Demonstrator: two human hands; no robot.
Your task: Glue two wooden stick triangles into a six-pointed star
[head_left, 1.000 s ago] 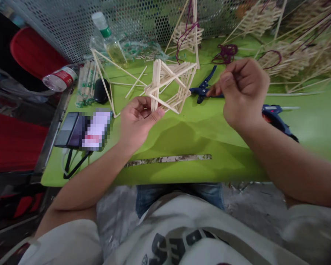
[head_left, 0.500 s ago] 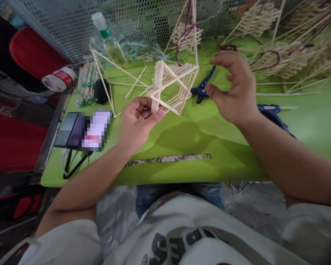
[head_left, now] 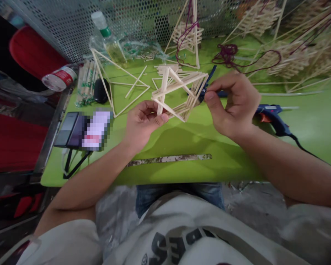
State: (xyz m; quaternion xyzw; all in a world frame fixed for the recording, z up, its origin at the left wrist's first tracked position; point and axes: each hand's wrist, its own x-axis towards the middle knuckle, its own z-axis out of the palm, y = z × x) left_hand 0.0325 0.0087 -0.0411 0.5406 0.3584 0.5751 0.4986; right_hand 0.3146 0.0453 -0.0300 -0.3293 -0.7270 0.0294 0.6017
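Note:
My left hand (head_left: pixel 145 123) grips the lower left corner of a star-shaped frame of stacked wooden sticks (head_left: pixel 179 86), holding it tilted above the table. Just right of the frame is my right hand (head_left: pixel 233 105), with thumb and forefinger pinched together. Whatever lies between those fingertips is too small to make out. Partly hidden behind the frame and the right hand are blue-handled cutters (head_left: pixel 202 86). A blue glue gun (head_left: pixel 276 116) rests on the table, right of that hand.
A triangular stick frame (head_left: pixel 132 106), a phone (head_left: pixel 96 129), and a bottle of yellowish liquid (head_left: pixel 110 40) are on the left. A flat strip (head_left: pixel 169 159) lies near the green table's (head_left: pixel 182 175) front edge. Purple string (head_left: pixel 227 53) and stick structures (head_left: pixel 295 59) stand behind, at right.
The star-shaped frame and my left hand shifted slightly right and toward me. My right hand moved down, and its fingers closed from apart to a pinch beside the frame.

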